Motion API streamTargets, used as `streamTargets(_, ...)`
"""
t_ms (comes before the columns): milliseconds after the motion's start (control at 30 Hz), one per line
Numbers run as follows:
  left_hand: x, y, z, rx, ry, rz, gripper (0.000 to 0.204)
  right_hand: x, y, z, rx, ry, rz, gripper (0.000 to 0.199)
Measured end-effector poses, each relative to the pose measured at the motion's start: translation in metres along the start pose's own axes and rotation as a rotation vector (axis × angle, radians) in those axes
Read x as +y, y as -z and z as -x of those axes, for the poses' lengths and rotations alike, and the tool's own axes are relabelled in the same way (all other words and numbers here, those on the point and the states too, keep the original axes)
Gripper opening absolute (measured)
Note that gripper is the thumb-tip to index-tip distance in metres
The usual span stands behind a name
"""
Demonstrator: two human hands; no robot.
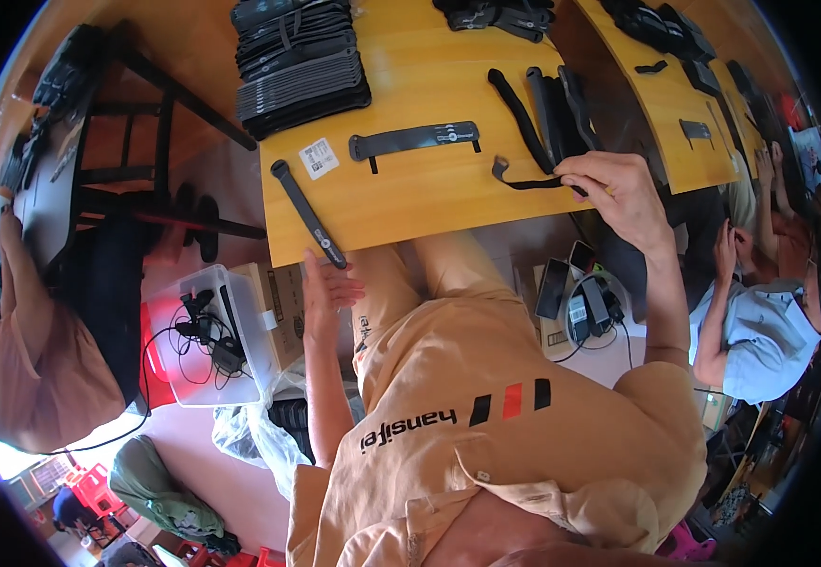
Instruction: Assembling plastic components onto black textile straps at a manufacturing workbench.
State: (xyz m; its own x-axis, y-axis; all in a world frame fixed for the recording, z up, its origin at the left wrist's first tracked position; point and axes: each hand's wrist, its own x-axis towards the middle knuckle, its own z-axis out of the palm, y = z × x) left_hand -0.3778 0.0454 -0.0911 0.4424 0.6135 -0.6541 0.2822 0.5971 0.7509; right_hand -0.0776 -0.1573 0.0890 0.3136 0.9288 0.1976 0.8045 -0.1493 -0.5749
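Note:
My right hand (618, 189) is shut on a thin black strap (524, 182) whose free end curls on the yellow wooden table (401, 203). My left hand (325, 288) sits at the table's near edge, fingertips pinching the end of a long black strap (305, 210) that lies diagonally and overhangs the edge. Between the hands a flat black strap with a slot and a printed patch (415, 139) lies across the table. A small white tag (318, 158) lies next to it.
A tall stack of black straps (302, 61) stands at the back left, a bundle of straps (552, 109) by my right hand. Below the table are a clear box of cables (207, 340), a cardboard box (278, 298) and phones with chargers (576, 298). A co-worker (760, 331) sits at right, another person (33, 359) at left.

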Motion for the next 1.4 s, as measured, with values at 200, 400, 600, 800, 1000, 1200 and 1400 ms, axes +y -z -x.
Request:
streamTargets(200, 0.024, 0.021, 0.021, 0.311, -0.246, -0.280, 0.051, 0.009, -0.009, 0.002, -0.018, -0.150, -0.239, 0.012)
streamTargets(400, 0.091, -0.119, 0.055, -0.219, -1.095, -0.372, 0.024, -0.023, -0.058, -0.019, -0.146, 0.086, -0.510, 0.013)
streamTargets(600, 0.081, -0.107, 0.020, -0.652, -0.303, -0.293, 0.018, 0.008, -0.067, -0.023, -0.059, -0.107, -0.568, 0.018)
streamTargets(800, 0.077, -0.066, -0.021, -0.632, -0.283, -0.418, 0.017, 0.067, -0.106, -0.012, 0.056, -0.472, -0.890, 0.020)
streamTargets(1000, 0.086, -0.065, -0.052, -0.319, -0.393, -0.414, 0.011, 0.088, -0.130, -0.024, 0.224, -0.650, -0.909, 0.014)
streamTargets(1200, 0.083, -0.078, -0.081, -0.090, -0.462, -0.211, 0.012, 0.107, -0.151, -0.044, 0.360, -0.524, -1.023, 0.013)
streamTargets(1400, 0.083, -0.082, -0.093, -0.005, -0.478, -0.307, 0.014, 0.120, -0.165, -0.058, 0.357, -0.560, -0.865, 0.016)
